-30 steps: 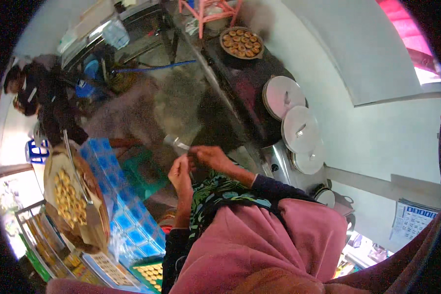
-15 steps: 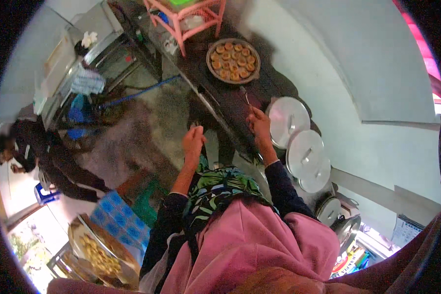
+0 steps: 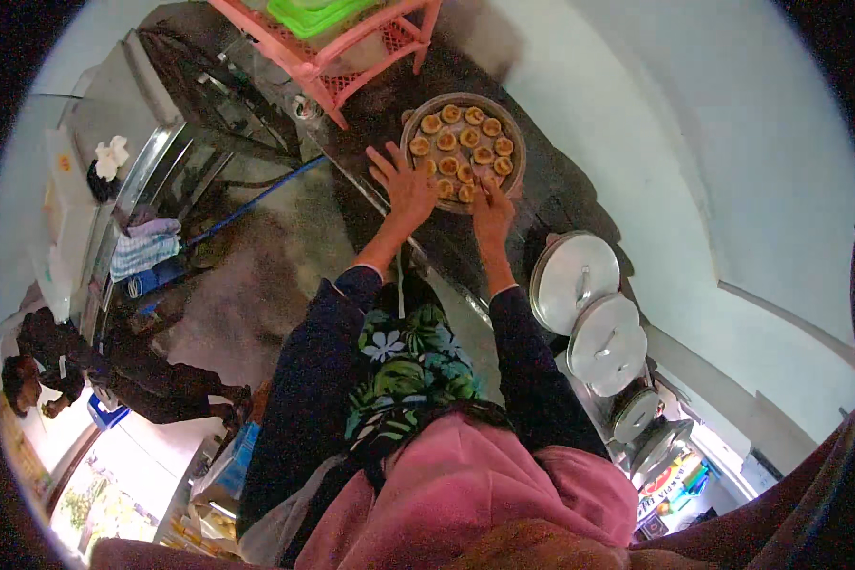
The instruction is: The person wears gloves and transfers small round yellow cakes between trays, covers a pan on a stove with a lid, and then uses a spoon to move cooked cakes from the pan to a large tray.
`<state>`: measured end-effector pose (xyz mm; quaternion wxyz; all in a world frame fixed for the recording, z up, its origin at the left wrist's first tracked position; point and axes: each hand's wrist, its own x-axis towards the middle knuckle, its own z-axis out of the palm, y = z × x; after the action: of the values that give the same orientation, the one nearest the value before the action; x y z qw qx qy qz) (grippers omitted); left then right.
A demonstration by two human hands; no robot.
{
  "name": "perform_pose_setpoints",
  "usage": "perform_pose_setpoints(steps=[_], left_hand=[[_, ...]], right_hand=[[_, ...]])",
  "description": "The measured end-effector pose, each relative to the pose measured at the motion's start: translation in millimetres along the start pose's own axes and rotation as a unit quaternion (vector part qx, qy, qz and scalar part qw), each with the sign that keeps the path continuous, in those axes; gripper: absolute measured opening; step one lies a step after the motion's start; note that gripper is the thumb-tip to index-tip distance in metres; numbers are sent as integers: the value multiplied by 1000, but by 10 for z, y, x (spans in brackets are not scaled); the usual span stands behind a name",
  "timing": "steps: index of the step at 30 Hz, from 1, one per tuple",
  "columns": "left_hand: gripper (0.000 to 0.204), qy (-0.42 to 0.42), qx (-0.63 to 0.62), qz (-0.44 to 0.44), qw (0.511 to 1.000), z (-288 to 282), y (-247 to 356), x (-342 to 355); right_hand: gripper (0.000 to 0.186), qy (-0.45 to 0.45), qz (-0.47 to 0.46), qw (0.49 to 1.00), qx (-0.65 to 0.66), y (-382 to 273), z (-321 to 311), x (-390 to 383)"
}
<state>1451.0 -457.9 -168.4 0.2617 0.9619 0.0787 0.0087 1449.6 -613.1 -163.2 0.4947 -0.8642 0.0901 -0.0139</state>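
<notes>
A round metal tray (image 3: 513, 126) filled with several small golden-brown cakes (image 3: 467, 138) sits on a dark counter (image 3: 560, 204). My left hand (image 3: 404, 182) lies at the tray's near-left rim with fingers spread. At the near rim, my right hand (image 3: 491, 207) reaches in over the cakes; a thin stick seems to be in its fingers, but I cannot tell for sure. Both dark sleeves stretch forward from my floral apron and pink clothing.
Two round metal lids (image 3: 573, 277) (image 3: 606, 339) and smaller pots (image 3: 636, 410) line the counter to the right. A pink stool (image 3: 342, 57) with a green tray stands beyond. A blue hose (image 3: 256, 198) runs across the wet floor. A person (image 3: 76, 366) stands far left.
My view has swung toward the counter. Both hands have moved forward from chest height to the tray of cakes, the left hand opening at its rim.
</notes>
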Motion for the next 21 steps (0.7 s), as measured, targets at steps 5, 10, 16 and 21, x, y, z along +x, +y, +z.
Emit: perform_pose_setpoints(steps=[5,10,16,21], left_hand=[[44,24,9,69,997,328,-6,329],[42,-16,46,63,997,410,77,531],[31,12,48,62,997,311,45,559],[19,31,-10,39,999,94,-174,-125]], right_hand=[[23,38,-131,988,-70,385,176,195],[23,-2,-43,999,-1,342,156,227],[25,-30,78,993,86,-21,-193,121],[25,-37,92,992,72,174,-190,192]])
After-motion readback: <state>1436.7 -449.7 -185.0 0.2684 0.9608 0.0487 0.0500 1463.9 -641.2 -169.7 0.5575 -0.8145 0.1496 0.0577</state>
